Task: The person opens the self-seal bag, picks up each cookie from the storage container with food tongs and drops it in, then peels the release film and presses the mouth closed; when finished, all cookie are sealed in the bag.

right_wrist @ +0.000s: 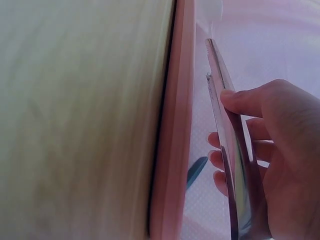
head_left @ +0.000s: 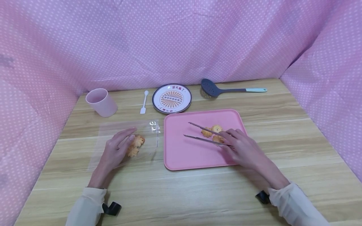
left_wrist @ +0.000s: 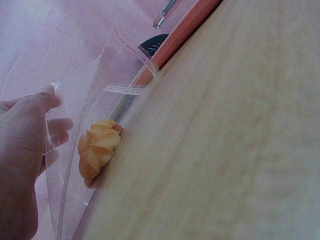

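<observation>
On the left side of the table lies a clear plastic bag [head_left: 148, 144] with swirl-shaped cookies [head_left: 135, 146] inside. My left hand [head_left: 116, 146] is at the bag, its thumb and fingers holding the raised film beside a cookie [left_wrist: 99, 150] in the left wrist view. To the right is a pink tray [head_left: 181, 157] with three cookies [head_left: 217, 128] on it. Metal tongs [head_left: 202, 139] are gripped in my right hand [head_left: 240, 146]; their arms stand apart and point left over the tray, tips beyond the cookies. The right wrist view shows the tongs [right_wrist: 225, 125] between thumb and fingers.
Along the back stand a pink cup [head_left: 103, 103], a small white spatula [head_left: 144, 102], a patterned plate [head_left: 171, 99] and a dark slotted skimmer [head_left: 212, 88] with a light blue handle end. Pink dotted cloth [head_left: 181, 40] hangs behind the table and on both sides.
</observation>
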{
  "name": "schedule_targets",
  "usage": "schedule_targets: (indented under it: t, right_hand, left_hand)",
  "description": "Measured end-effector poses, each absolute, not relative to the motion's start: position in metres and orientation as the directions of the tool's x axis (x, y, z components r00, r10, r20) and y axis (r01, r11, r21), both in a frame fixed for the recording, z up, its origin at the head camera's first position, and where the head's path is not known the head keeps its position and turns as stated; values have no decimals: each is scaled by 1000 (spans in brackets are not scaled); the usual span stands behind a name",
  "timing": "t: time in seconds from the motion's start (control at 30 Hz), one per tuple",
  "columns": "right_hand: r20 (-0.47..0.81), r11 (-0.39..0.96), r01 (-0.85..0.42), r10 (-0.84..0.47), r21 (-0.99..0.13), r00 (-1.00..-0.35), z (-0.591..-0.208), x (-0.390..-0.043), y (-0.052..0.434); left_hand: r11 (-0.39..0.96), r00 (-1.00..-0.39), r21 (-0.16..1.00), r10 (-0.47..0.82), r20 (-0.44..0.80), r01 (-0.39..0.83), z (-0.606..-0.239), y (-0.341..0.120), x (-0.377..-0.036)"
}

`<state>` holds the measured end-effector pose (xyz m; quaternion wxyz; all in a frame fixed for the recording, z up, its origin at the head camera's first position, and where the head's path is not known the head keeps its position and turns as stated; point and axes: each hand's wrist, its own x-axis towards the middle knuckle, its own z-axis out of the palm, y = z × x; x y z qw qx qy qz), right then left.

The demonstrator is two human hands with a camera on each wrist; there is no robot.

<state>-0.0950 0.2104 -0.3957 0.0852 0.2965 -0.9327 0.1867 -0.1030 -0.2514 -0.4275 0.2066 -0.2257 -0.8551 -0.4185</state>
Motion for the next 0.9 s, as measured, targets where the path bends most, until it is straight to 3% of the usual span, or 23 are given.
schedule_targets:
  t: [0.9]
  right_hand:
    - [229,795,-565,-521,-220,-822,-386,-83,257]
  left_hand:
    - [556,-813,616,216,541,558,-429,-251,-104]
